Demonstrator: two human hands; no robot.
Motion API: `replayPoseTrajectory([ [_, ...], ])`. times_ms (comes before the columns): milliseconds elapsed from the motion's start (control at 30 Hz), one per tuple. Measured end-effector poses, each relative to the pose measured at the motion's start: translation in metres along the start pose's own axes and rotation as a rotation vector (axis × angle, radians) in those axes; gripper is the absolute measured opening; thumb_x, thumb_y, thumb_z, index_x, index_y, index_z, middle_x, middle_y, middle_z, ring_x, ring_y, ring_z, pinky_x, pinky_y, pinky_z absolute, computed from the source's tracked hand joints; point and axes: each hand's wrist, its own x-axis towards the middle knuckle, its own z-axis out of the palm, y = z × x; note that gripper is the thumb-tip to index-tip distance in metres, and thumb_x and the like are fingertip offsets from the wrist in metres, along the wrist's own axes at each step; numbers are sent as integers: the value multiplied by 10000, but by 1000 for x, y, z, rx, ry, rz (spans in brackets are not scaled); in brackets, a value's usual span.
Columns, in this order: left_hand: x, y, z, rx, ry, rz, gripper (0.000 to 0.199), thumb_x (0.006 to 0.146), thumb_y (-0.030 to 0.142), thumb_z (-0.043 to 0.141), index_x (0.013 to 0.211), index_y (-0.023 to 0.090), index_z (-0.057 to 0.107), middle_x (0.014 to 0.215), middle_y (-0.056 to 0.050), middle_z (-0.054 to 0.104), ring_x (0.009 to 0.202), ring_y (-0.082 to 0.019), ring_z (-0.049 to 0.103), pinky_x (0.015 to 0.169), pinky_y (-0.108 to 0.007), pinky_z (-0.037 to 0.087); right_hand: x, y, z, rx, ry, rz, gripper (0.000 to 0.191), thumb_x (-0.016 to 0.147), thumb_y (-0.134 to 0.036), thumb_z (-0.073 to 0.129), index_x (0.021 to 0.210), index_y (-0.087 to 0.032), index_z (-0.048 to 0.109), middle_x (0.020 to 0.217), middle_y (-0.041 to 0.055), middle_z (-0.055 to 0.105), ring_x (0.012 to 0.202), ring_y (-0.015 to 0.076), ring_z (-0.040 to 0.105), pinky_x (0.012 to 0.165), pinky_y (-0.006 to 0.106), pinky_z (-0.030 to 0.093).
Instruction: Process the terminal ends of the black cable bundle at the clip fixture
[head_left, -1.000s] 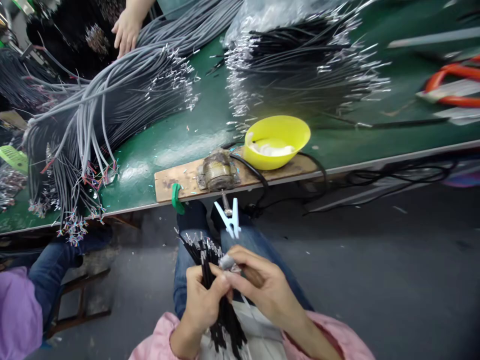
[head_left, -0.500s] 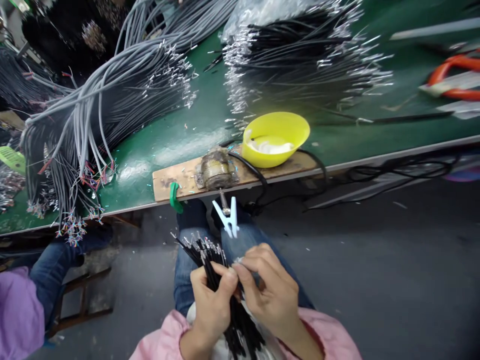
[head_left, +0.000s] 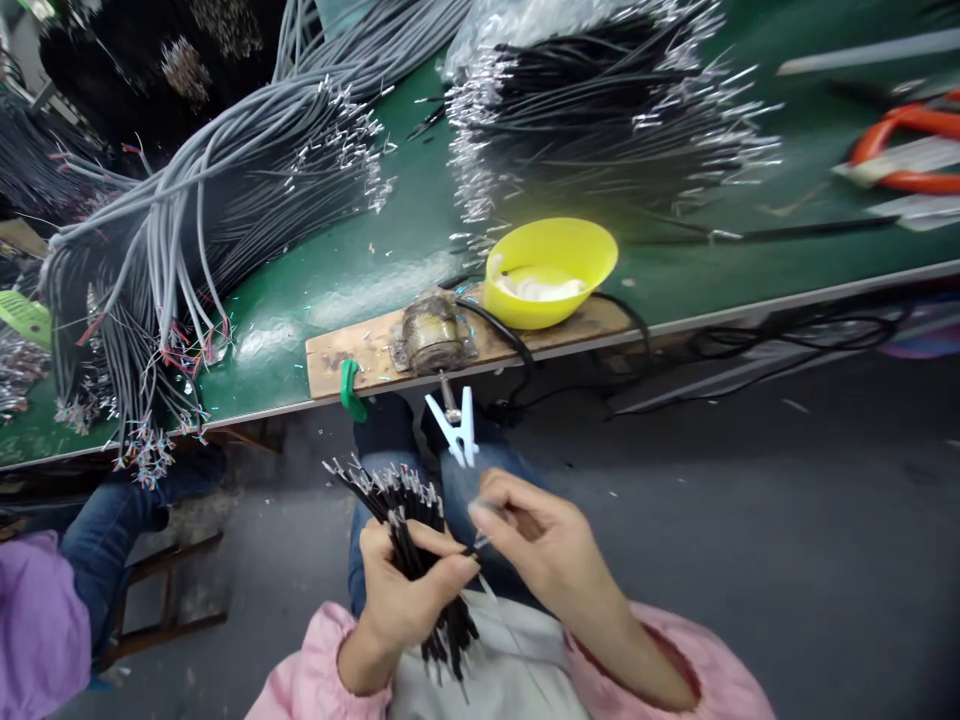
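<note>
A bundle of black cables (head_left: 412, 545) with stripped, silvery ends is gripped in my left hand (head_left: 409, 590). Between that hand's thumb and forefinger one cable tip (head_left: 471, 552) sticks out to the right. My right hand (head_left: 544, 540) is closed in a pinch at the bright wire ends of this tip, its fingertips slightly blurred. A thin pale strand hangs just below. Beyond my hands, a light blue clothes-peg-like clip (head_left: 456, 430) sits at the shaft of a small motor (head_left: 433, 335), touched by neither hand.
The motor is on a wooden board (head_left: 337, 362) at the table edge, beside a green clamp (head_left: 350, 390) and a yellow bowl (head_left: 551, 305) with white material inside. Grey cables (head_left: 172, 210) and black cables (head_left: 585, 90) lie behind. Orange-handled scissors (head_left: 862, 150) lie right. Another person's purple sleeve (head_left: 41, 625) shows left.
My right hand has moved slightly up and away from my left thumb, and a cable tip now shows between them. My left hand and the bundle have shifted a little left.
</note>
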Motion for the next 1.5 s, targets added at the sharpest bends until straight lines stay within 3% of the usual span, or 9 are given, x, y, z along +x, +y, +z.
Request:
replayPoseTrajectory([
  [67, 0, -1, 0, -21, 6, -37, 303, 643, 458, 700, 521, 182, 676, 482, -37, 636, 472, -173, 583, 499, -298, 491, 0, 0, -1, -50, 104, -32, 284, 708, -401, 669, 528, -207, 565, 537, -18, 462, 510, 140, 409, 482, 264, 353],
  [167, 2, -2, 0, -15, -25, -115, 295, 681, 438, 677, 516, 194, 684, 431, -34, 609, 416, -171, 559, 449, -310, 474, -4, -1, 0, -25, 3, -87, 171, 691, -382, 701, 677, -216, 666, 616, 19, 577, 558, 172, 514, 514, 286, 417],
  [300, 5, -3, -3, -13, -55, -176, 332, 713, 462, 650, 512, 200, 688, 375, -16, 561, 341, -143, 507, 377, -290, 443, -7, -4, 5, -59, -2, -237, 202, 718, -355, 707, 589, -210, 652, 565, 20, 569, 549, 167, 504, 516, 283, 397],
  [567, 9, -4, -5, -155, -118, -227, 403, 567, 574, 728, 500, 181, 672, 401, -16, 555, 384, -131, 501, 402, -282, 438, -8, 0, 7, 539, -328, 316, 298, 648, -470, 734, 645, -193, 624, 582, -15, 530, 535, 146, 516, 537, 271, 452],
  [800, 8, -12, -1, -165, -129, -279, 533, 594, 662, 649, 533, 133, 627, 371, 16, 462, 342, -86, 414, 377, -253, 392, -6, 0, -3, 106, -55, 24, 184, 668, -370, 731, 695, -197, 676, 639, 10, 583, 579, 153, 522, 535, 256, 430],
  [933, 9, -11, -5, -138, -125, -223, 496, 607, 616, 673, 536, 127, 642, 390, 3, 508, 374, -93, 453, 407, -240, 412, -8, -3, 2, 17, -34, -135, 177, 719, -339, 706, 622, -196, 667, 605, 19, 591, 581, 153, 521, 555, 263, 403],
  [1167, 12, 2, -8, -44, -68, -24, 231, 589, 363, 773, 552, 142, 716, 558, -69, 691, 542, -186, 621, 562, -286, 509, 8, -8, 2, 331, -196, 245, 381, 595, -523, 754, 590, -169, 611, 586, -14, 519, 556, 123, 456, 527, 238, 378],
  [1300, 15, 8, -9, 9, 32, 55, 127, 570, 282, 789, 574, 169, 730, 607, -60, 709, 596, -200, 646, 624, -302, 529, 35, -19, 3, 208, -39, 104, 421, 633, -573, 703, 564, -169, 604, 547, -26, 489, 542, 115, 412, 511, 233, 349],
  [1500, 24, 17, -5, 103, 165, 150, 120, 589, 301, 783, 566, 197, 728, 558, -42, 705, 561, -179, 641, 633, -297, 537, 61, -38, 21, 365, -146, 204, 492, 605, -659, 660, 614, -168, 675, 581, 13, 608, 549, 133, 516, 545, 249, 421],
])
